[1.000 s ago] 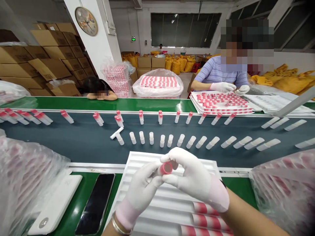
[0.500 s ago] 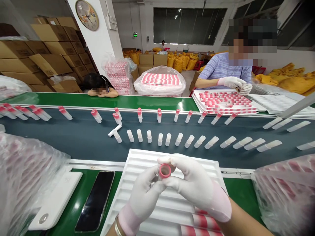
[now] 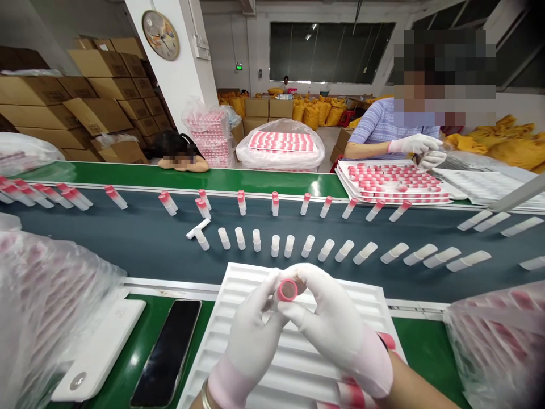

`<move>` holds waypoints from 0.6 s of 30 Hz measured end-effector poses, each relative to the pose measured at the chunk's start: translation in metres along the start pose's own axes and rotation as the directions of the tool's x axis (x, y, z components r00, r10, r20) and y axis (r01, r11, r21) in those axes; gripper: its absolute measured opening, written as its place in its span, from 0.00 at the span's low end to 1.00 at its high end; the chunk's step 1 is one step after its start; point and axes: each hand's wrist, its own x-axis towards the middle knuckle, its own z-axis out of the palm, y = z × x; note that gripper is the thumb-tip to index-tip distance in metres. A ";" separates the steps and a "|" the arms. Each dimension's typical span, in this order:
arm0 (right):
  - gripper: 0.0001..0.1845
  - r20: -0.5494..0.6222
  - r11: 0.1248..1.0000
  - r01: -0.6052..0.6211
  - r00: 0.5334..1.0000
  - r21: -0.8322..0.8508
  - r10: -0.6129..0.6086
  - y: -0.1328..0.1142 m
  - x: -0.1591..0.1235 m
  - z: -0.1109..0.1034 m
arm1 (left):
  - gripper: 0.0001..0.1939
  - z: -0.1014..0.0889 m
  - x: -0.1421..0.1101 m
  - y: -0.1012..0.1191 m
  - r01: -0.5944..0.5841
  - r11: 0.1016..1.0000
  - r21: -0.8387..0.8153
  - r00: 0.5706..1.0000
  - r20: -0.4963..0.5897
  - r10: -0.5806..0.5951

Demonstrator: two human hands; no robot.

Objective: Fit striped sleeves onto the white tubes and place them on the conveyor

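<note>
My left hand [image 3: 253, 338] and my right hand [image 3: 336, 318], both in white gloves, meet in the middle of the head view. Between their fingertips is a small tube with a pink rim [image 3: 288, 291], its round open end facing me. The left fingers close on its left side; the right thumb and fingers wrap its right side. Most of the tube's body is hidden by the gloves. Beneath the hands lies a white ridged tray [image 3: 219, 335]. Several pink-and-white tubes [image 3: 355, 392] rest in its rows at the lower right, partly covered by my right arm.
Beyond the tray a dark belt [image 3: 140, 244] carries upright pink-topped tubes [image 3: 305, 204] and white tubes [image 3: 276, 246]. A phone [image 3: 168, 352] and a white device [image 3: 102, 349] lie left. Plastic-wrapped stacks [image 3: 498, 335] flank me. A gloved co-worker [image 3: 374, 125] handles something across the belt.
The camera view has shifted slightly. My right hand has turned a little around the tube, and more of the tubes at the tray's right side show. Both hands still hold the tube.
</note>
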 end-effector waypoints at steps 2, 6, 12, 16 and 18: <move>0.05 0.009 0.999 0.031 0.999 -0.038 -0.030 0.004 0.001 0.003 | 0.32 -0.001 0.000 0.002 0.079 0.997 -0.026 0.996 -0.028 -0.080; 0.05 -0.021 0.987 0.148 0.989 -0.058 -0.149 0.006 -0.002 0.016 | 0.41 -0.003 -0.005 0.008 0.154 0.984 -0.086 0.986 -0.046 -0.158; 0.02 -0.021 0.973 0.193 0.980 -0.125 -0.197 0.015 0.035 0.003 | 0.47 -0.030 0.018 -0.014 -0.007 1.000 -0.030 0.994 -0.108 0.004; 0.24 -0.336 0.901 -0.297 0.923 -0.317 0.186 0.065 0.117 -0.040 | 0.46 -0.080 0.074 -0.068 0.080 0.992 0.096 0.907 -0.421 -0.032; 0.39 -0.424 0.831 -0.432 0.864 -0.350 0.271 0.100 0.158 -0.057 | 0.46 -0.106 0.103 -0.097 0.213 0.962 0.173 0.882 -0.458 -0.113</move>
